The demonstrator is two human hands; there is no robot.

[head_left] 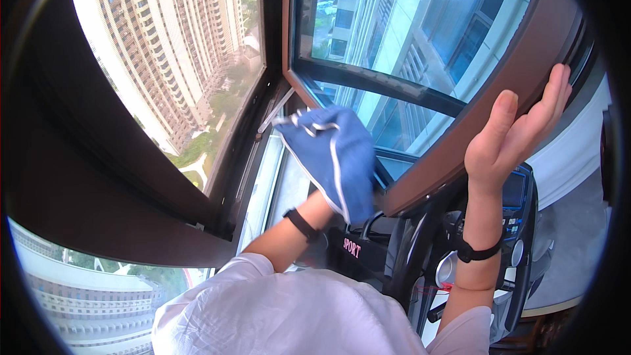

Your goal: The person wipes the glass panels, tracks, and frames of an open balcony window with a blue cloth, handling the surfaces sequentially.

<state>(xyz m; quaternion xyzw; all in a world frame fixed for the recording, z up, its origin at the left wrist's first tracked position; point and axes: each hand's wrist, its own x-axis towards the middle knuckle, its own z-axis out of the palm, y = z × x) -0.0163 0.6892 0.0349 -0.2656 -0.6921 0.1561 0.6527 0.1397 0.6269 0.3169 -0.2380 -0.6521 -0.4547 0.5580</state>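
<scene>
A blue cloth (348,151) with white edging drapes over my left hand (319,208), which holds it near the lower hinge-side corner of the open window sash (420,184). The cloth hides the fingers, and motion blurs it slightly. My right hand (516,128) is raised at the sash's outer edge, fingers stretched out and thumb apart, with nothing in it. Its fingertips lie along the brown frame; whether they press on it I cannot tell. Tinted glass (394,26) fills the sash.
Left of the sash is the open window gap, its dark frame (230,223) and a metal stay arm (276,110); tall buildings (164,39) stand outside. A black exercise machine with a console (516,190) is below my right hand. A white curtain (575,148) hangs at right.
</scene>
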